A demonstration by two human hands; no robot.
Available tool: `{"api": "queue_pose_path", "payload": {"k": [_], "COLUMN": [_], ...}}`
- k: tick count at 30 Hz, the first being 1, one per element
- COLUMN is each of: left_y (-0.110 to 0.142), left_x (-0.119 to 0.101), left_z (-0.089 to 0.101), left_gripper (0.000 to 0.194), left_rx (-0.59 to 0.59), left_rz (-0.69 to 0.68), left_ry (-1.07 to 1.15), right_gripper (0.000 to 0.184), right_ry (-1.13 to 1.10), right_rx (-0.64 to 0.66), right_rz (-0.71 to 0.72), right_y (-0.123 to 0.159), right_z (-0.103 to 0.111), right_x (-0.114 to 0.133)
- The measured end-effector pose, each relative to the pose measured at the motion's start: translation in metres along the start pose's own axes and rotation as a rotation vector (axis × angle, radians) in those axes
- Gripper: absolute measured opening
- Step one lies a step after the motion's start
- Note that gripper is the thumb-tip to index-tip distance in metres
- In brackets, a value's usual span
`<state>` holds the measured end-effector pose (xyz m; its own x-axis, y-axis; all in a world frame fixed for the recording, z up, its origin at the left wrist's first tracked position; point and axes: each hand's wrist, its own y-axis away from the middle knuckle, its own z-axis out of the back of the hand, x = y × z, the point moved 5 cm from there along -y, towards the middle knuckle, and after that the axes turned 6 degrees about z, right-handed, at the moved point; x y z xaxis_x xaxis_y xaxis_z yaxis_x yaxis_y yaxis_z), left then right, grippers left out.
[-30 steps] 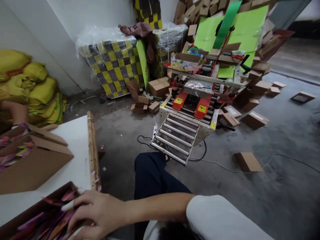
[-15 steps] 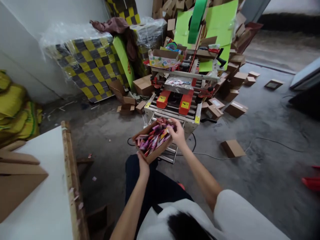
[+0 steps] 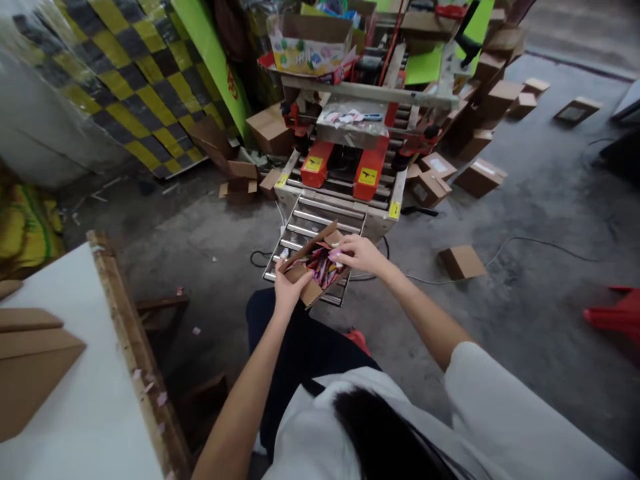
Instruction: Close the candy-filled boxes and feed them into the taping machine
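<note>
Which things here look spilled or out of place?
Small pale scraps dot the wooden edge of the white-topped table and the floor beside it, as if spilled. One carton also sits alone, apart from the scattered boxes beyond.

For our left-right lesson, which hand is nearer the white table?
Left. The left hand, gripping the carton, is to the right of the white table; the right hand is farther right.
</note>
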<state>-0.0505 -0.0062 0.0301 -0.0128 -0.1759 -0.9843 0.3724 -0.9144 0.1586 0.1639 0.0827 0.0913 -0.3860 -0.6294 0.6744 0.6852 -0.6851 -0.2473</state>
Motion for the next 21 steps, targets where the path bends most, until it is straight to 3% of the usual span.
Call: {"api": "queue_pose_path", "payload": {"k": [4, 7, 10, 13, 18, 21], "left_y": [0.024, 0.042, 0.047, 0.044, 0.043, 0.044], "left_x": [0.001, -0.002, -0.009, -0.014, -0.01, -0.006], "left_z": [-0.007, -0.003, -0.003, -0.008, -0.014, -0.015], "left_gripper": [0.063, 0.043, 0.041, 0.049, 0.059, 0.063], "left_rx": [-0.042, -0.057, 0.017, 0.089, 0.147, 0.176], "left_rz": [0.012, -0.043, -0.176, -0.343, -0.471, -0.464], "left_ry": [-0.031, -0.238, -0.451, -0.486, -0.413, -0.411], "right_gripper": [0.03, 0.019, 0.015, 0.015, 0.023, 0.025], "right_ry": [0.343, 0.509, 0.585, 0.649, 0.48, 0.3], "right_rx": [-0.128, -0.121, -0.085, -0.133, -0.377, -0.374], "right_rz": [-0.234, -0.312, -0.277, -0.271, -0.245, -0.125], "right_y": [-0.019, -0.031, -0.039, -0.04, -0.014, 0.006], "right_z": [-0.013, -0.021, -0.023, -0.02, -0.025, -0.04], "right_x": [-0.01, -0.012, -0.009, -0.004, 0.013, 0.029]}}
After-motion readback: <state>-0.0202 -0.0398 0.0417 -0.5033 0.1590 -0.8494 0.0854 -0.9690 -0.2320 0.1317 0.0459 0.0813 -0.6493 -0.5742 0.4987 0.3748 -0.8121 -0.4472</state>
